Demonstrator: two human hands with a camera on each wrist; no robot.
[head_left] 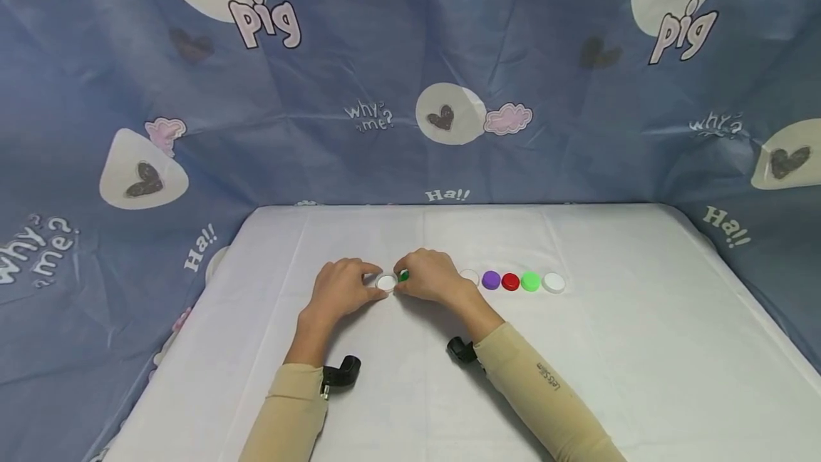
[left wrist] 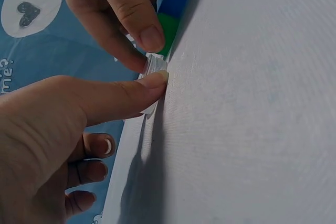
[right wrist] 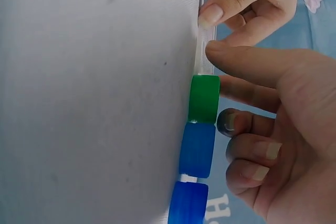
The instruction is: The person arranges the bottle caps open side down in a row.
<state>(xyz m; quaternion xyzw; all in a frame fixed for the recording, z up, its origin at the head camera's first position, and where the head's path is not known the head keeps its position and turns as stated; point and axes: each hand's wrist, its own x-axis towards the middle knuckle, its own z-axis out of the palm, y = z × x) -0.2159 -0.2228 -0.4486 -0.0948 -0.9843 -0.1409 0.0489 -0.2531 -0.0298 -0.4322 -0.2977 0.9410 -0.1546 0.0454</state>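
Note:
A white bottle cap (head_left: 386, 283) with clear ridged sides lies at the left end of a row of caps. My left hand (head_left: 341, 289) pinches it between thumb and forefinger; its other fingers curl loosely, as the left wrist view shows. From the other side my right hand (head_left: 431, 276) has thumb and forefinger at the same cap's right edge, pinching it. Right beside this cap stands a green cap (right wrist: 205, 98), followed by a blue cap (right wrist: 197, 149) and another blue cap (right wrist: 188, 203). In the head view the right hand hides the blue ones.
Further right the row continues with a white cap (head_left: 470, 276), a purple cap (head_left: 491, 280), a red cap (head_left: 510, 281), a light green cap (head_left: 530, 281) and another white cap (head_left: 554, 283). A white cloth covers the table (head_left: 616, 376); a blue printed curtain (head_left: 385, 41) hangs behind.

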